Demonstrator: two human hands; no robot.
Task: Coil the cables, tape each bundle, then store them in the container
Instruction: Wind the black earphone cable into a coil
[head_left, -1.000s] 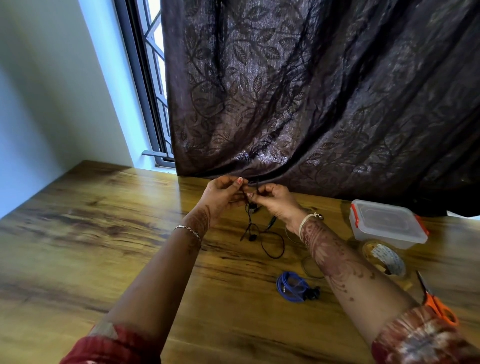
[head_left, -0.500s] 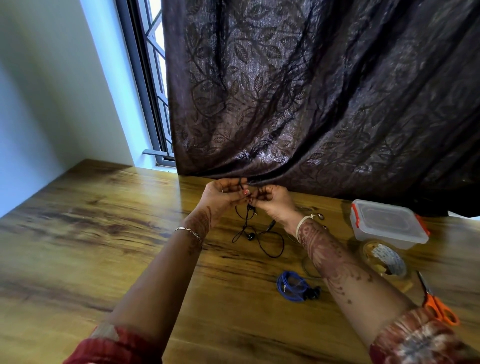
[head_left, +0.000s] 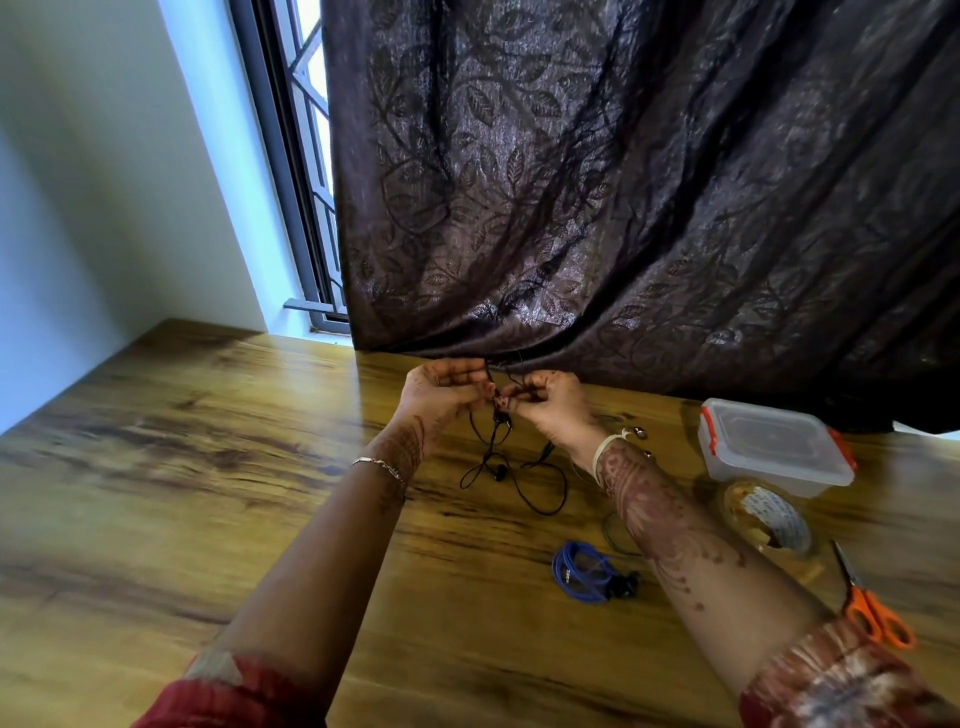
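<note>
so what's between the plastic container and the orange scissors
The tape roll lies between the container and the scissors, as the head view shows.

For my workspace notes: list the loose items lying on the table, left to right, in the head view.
black cable → blue cable bundle → tape roll → orange scissors. The container is left out: its width overlaps both tape roll and scissors.

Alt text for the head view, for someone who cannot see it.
The left hand and right hand pinch a black earphone cable whose slack lies on the wooden table. Nearby lie a coiled blue cable, a lidded container, a tape roll and orange scissors.
</note>
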